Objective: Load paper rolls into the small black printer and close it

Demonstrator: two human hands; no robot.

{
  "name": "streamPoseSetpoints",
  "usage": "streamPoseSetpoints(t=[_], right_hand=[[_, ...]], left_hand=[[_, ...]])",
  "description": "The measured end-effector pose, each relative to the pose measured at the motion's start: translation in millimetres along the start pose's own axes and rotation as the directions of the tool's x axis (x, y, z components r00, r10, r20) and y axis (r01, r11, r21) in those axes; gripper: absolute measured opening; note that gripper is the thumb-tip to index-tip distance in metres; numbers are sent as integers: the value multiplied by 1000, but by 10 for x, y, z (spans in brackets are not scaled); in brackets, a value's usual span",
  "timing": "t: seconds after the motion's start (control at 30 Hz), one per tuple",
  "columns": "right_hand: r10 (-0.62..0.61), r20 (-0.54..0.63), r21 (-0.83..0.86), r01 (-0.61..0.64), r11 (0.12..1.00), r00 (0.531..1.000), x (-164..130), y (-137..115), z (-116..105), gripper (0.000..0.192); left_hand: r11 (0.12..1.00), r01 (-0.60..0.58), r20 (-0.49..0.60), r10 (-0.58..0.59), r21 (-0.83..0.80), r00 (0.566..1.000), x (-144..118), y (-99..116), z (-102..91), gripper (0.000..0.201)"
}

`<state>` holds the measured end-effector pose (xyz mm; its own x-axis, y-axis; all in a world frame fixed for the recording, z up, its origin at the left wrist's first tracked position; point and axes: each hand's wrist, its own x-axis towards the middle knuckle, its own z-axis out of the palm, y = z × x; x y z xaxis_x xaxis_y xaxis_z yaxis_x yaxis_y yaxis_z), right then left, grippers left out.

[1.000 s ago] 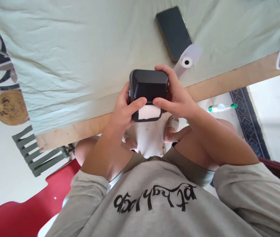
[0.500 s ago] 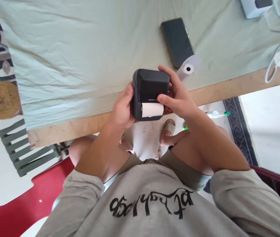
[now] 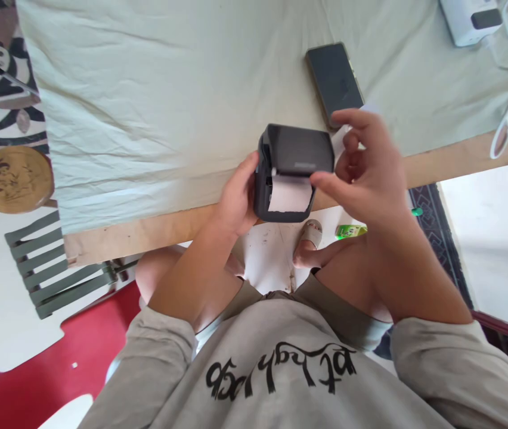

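Two hands are working on one small black printer (image 3: pixel 293 170) in the head view, just above the near edge of the bench (image 3: pixel 437 164). Our left hand (image 3: pixel 236 199) is gripping the printer's side, fingers wrapped closed around its body. Our right hand (image 3: pixel 365 167) is hovering loosely open beside the lid, thumb touching the front edge next to the white paper (image 3: pixel 288 195) sticking out of the slot, holding nothing. We are judging this to be the paper-loading step, with the lid appearing not fully seated. Next we are needing a firm press on the lid while keeping the paper straight. Behind lie a phone (image 3: pixel 335 83) and, mostly hidden, a paper roll (image 3: pixel 340 138).
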<state>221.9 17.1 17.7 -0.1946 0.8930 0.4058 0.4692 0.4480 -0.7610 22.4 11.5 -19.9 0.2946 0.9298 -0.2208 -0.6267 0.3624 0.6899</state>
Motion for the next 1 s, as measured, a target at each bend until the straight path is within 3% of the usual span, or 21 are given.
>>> streamPoseSetpoints(t=[0.1, 0.23, 0.33, 0.43, 0.6, 0.7, 0.8, 0.87, 0.93, 1.0], right_hand=[[-14, -179, 72, 27, 997, 984, 123, -216, 11, 25], [2, -307, 90, 27, 996, 952, 221, -283, 95, 32], [-110, -123, -188, 86, 978, 986, 218, -223, 106, 15], [-133, 144, -461, 186, 867, 981, 202, -244, 80, 9], [185, 349, -698, 124, 705, 919, 269, -501, 73, 25], [268, 373, -713, 90, 695, 888, 317, -596, 56, 27], [213, 344, -501, -13, 865, 914, 277, -587, -81, 25], [152, 291, -165, -107, 980, 945, 209, -514, -251, 27], [144, 141, 200, -171, 965, 979, 147, -360, -450, 30], [288, -106, 420, -220, 881, 952, 120, -108, -632, 27]], left_hand=[[997, -24, 1, 24, 70, 1000, -10, 13, -17, 30], [996, -26, -18, 27, 83, 999, -4, 24, -10, 27], [996, -28, -10, 29, 90, 1000, -12, 34, 19, 30], [995, -22, 5, 22, 101, 1000, -34, 48, 45, 35], [994, -13, 7, 12, 106, 1000, -71, 81, 67, 29], [993, 1, 11, -3, 119, 1000, -88, 95, 93, 28], [994, 7, -34, -4, 110, 999, -95, 97, 125, 23], [996, -9, -87, 17, 90, 996, -90, 93, 136, 22], [997, -29, -116, 38, 77, 993, -81, 87, 135, 21], [997, -40, -108, 48, 72, 993, -71, 82, 126, 22]])
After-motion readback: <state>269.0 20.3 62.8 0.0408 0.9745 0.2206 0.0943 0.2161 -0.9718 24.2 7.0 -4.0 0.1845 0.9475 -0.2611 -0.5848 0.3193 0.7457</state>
